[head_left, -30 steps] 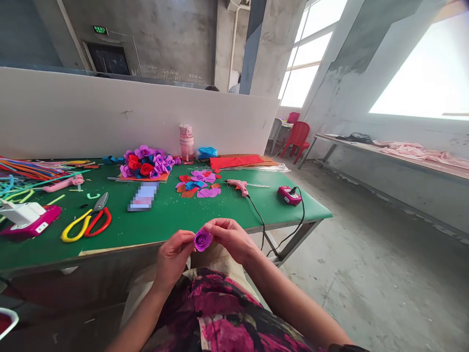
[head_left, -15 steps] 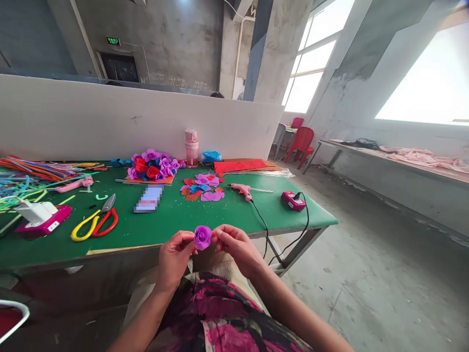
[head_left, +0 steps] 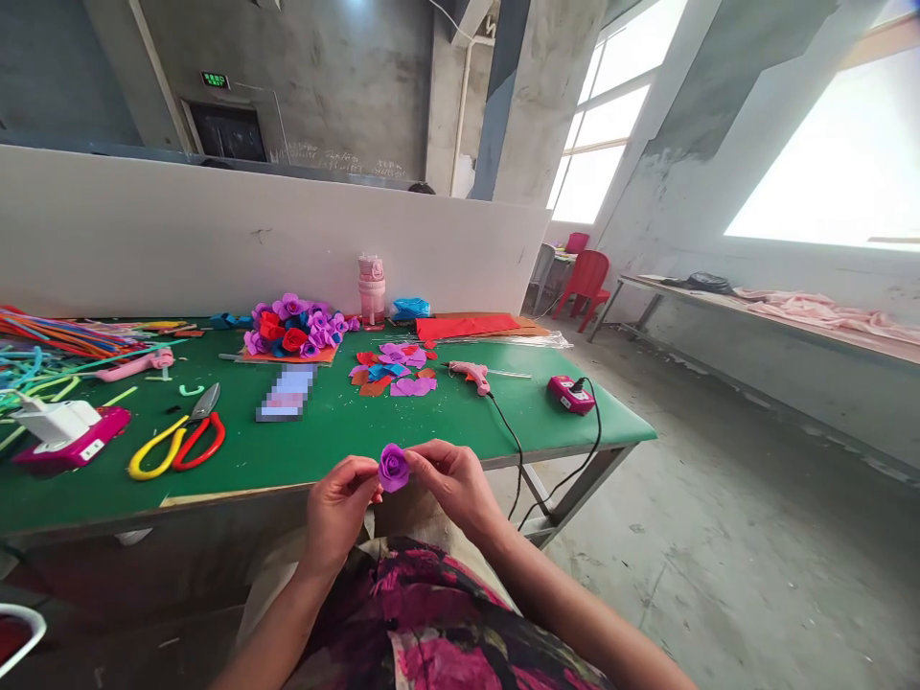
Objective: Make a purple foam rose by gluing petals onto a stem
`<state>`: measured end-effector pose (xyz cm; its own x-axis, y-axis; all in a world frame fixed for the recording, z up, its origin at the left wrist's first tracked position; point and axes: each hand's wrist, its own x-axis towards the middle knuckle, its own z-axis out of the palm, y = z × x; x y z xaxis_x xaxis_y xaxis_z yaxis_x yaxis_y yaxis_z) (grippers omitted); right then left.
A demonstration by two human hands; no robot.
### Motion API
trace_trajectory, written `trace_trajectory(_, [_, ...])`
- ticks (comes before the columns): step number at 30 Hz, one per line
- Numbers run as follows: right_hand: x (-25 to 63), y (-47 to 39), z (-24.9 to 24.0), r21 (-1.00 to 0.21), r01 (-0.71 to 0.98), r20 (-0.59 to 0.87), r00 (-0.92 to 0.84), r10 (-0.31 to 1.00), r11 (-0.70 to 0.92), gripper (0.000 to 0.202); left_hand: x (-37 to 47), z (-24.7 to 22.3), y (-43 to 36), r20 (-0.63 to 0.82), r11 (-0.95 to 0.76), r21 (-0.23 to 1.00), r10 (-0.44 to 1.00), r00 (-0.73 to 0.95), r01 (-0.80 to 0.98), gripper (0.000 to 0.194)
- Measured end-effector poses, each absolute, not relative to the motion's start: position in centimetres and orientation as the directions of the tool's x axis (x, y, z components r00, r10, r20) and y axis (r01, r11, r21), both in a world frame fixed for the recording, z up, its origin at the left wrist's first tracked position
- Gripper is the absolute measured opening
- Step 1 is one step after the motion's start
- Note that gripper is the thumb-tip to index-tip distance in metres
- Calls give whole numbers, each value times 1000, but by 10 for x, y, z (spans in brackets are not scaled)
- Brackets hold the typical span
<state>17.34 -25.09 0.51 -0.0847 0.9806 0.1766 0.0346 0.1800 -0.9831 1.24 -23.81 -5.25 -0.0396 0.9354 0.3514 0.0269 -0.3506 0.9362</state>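
A purple paper rose (head_left: 394, 468) is held between my two hands, just off the front edge of the green table (head_left: 337, 431). My left hand (head_left: 340, 506) pinches its left side. The thumb and fingers of my right hand (head_left: 452, 484) close on its right edge. Beyond it on the table lie loose purple, red, orange and blue petals (head_left: 395, 369). A pile of purple, red and blue roses (head_left: 298, 326) sits at the back. Right of the petals lies a pink glue gun (head_left: 471, 375).
Red-and-yellow-handled scissors (head_left: 179, 441), a blurred flat item (head_left: 286, 393) and a pink power block (head_left: 72, 441) are at the left. A pink bottle (head_left: 372, 292) stands near the white partition (head_left: 287, 230). Cords hang from another power block (head_left: 571, 394) at the right.
My right hand has moved slightly left, and its fingertips now touch the rose's edge. The rose has turned slightly. The whole view has shifted a little.
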Motion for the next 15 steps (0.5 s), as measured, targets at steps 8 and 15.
trace_trajectory(8, [172, -251, 7, -995, -86, 56, -83, 995, 49, 33, 13, -54, -238, 362, -361, 932, 931, -39, 37, 2])
trace_trajectory(15, [174, -250, 11, -991, -119, 65, -61, 996, 58, 30, 13, -52, -237, 401, -399, 915, 915, -45, 56, 6])
